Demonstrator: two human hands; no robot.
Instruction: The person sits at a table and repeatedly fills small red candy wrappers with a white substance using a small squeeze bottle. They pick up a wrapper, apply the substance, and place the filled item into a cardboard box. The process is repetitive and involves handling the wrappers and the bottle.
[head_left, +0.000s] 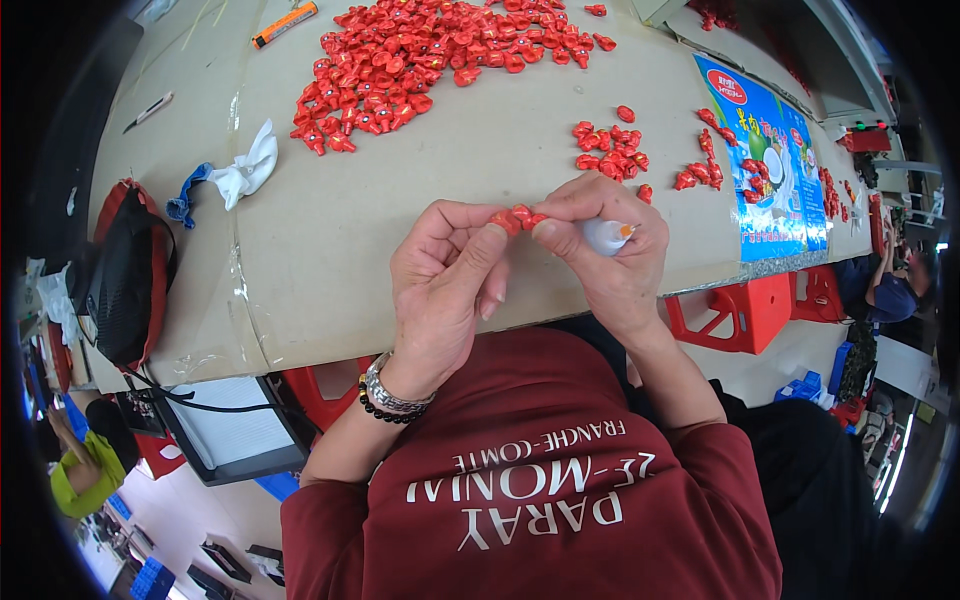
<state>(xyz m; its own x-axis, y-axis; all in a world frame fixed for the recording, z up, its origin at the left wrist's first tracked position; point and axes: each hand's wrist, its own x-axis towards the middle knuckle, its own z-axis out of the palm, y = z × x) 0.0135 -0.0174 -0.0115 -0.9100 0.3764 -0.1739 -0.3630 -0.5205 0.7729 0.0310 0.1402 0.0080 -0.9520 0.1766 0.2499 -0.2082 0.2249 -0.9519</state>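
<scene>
Above the table's near edge, my left hand [450,275] pinches one end of a small glossy red piece [520,216] between thumb and forefinger. My right hand [615,255] pinches its other end, so both hands meet on it. A small white squeeze bottle [601,237] with an orange tip is also tucked in my right hand, the tip pointing right. Fingers cover part of the red piece, and its exact kind does not show. Farther off lies a big heap of similar red pieces [400,60]. A smaller cluster [610,150] sits beyond my right hand.
The cardboard-covered table [330,270] carries an orange-and-black stick [285,25], a pen-like tool [150,112], a crumpled white cloth [247,168] and a black-and-red bag [130,275] at left. A blue printed sheet [765,165] with red pieces lies right. Red stools [735,315] stand below.
</scene>
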